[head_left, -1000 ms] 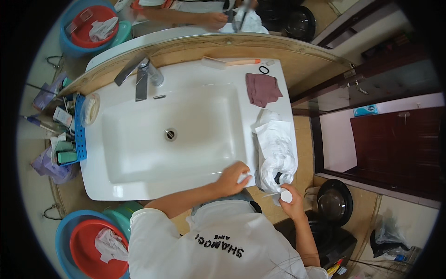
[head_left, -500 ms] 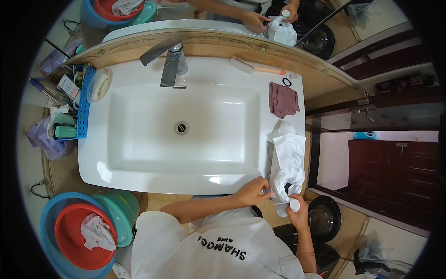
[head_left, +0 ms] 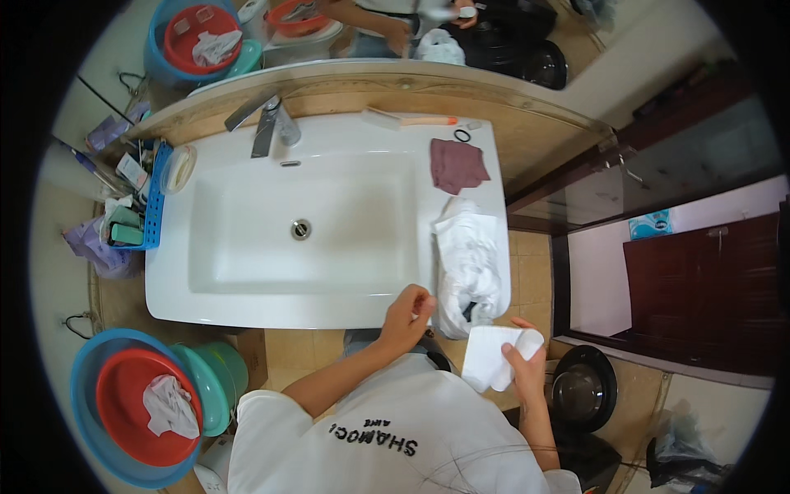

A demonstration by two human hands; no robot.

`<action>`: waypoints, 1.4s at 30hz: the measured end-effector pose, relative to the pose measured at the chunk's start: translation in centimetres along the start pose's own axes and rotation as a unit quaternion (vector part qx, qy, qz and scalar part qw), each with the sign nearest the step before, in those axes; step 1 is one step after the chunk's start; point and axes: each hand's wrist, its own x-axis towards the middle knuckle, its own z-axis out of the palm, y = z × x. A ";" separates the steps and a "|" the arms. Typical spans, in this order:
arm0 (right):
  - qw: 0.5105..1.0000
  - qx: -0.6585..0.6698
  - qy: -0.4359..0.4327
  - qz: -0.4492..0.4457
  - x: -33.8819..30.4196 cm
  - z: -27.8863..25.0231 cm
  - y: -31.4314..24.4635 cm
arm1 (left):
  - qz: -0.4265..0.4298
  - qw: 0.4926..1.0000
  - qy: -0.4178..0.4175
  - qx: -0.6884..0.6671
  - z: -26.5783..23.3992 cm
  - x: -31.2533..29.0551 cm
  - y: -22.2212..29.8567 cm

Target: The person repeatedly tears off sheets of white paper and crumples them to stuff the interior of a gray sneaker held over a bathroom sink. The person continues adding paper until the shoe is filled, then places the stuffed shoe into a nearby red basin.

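the right hand (head_left: 529, 370) has a white soft sheet (head_left: 487, 356) pinched, thumb across its upper face, fingers mostly hidden beneath; the sheet hangs off the front of the washbasin counter (head_left: 247, 308), near its right corner, one end curled over; the left hand (head_left: 406, 318) is by the counter's front edge, apart from the sheet, fingers loosely bent, and whether it holds anything i cannot tell; a crumpled white plastic bag (head_left: 467, 263) lies on the counter's right end, a dark gap at its near end; a folded mauve cloth (head_left: 457, 165) lies just beyond; the step in hand looks like one-handed handling of the sheet; the next move seems to call for a steady right pinch and free left fingers
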 end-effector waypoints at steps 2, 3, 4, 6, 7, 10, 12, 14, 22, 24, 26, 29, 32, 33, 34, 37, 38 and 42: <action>0.991 0.128 0.011 0.026 0.3 -0.6 0.9 | 0.011 1.000 -0.001 -0.016 1.4 -1.4 2.7; 0.985 0.163 -0.012 0.047 0.4 -0.5 0.4 | 0.010 0.999 -0.023 -0.037 2.5 -1.9 3.8; 0.984 0.168 -0.035 0.051 0.7 -0.4 0.1 | 0.010 0.997 -0.045 -0.056 3.6 -2.4 5.2; 0.979 0.176 -0.081 0.058 1.0 -0.4 -0.1 | -0.064 0.995 -0.051 -0.062 5.4 -3.4 7.1; 0.978 0.172 -0.106 0.056 1.4 -0.9 0.7 | -0.071 0.994 -0.038 -0.079 6.1 -3.8 7.3; 0.961 0.219 -0.159 0.064 1.8 -1.7 0.6 | -0.003 0.998 0.055 -0.022 6.7 -3.9 6.9; 0.961 0.218 -0.158 0.066 2.0 -2.8 1.4 | 0.033 0.990 0.137 0.001 6.7 -4.0 6.6; 0.959 0.226 -0.157 0.072 2.1 -3.6 1.8 | 0.039 0.987 0.153 0.001 6.5 -4.2 7.1; 0.989 0.089 -0.114 -0.029 2.6 -5.2 2.9 | 0.054 0.970 0.238 0.023 5.7 -5.1 7.8; 0.992 0.024 -0.095 -0.079 2.7 -5.2 2.9 | 0.072 0.968 0.235 0.058 5.5 -5.2 7.8; 0.987 -0.012 -0.067 -0.143 2.8 -5.1 3.1 | 0.062 0.958 0.210 0.185 4.8 -5.9 8.0; 0.974 -0.186 0.053 -0.120 3.3 -5.6 2.1 | 0.090 0.930 0.217 0.282 5.7 -6.2 8.6; 0.962 -0.184 0.098 -0.177 4.3 -5.2 4.1 | 0.094 0.920 0.236 0.298 5.3 -5.7 8.1; 0.965 -0.143 0.154 -0.158 4.9 -6.2 4.6 | 0.099 0.913 0.260 0.300 4.8 -5.8 7.8; 0.962 -0.101 0.211 -0.138 5.9 -8.8 5.0 | 0.106 0.905 0.282 0.300 4.0 -6.0 7.7; 0.947 0.012 0.295 -0.126 7.8 -16.2 4.5 | 0.115 0.936 0.325 0.071 0.9 -4.2 9.6; 0.953 0.037 0.263 -0.149 7.0 -17.4 3.2 | 0.101 0.956 0.268 0.064 0.9 -4.1 9.6; 0.955 0.248 0.112 -0.115 5.5 -17.7 2.4 | 0.039 0.991 0.126 -0.030 1.9 -3.8 9.8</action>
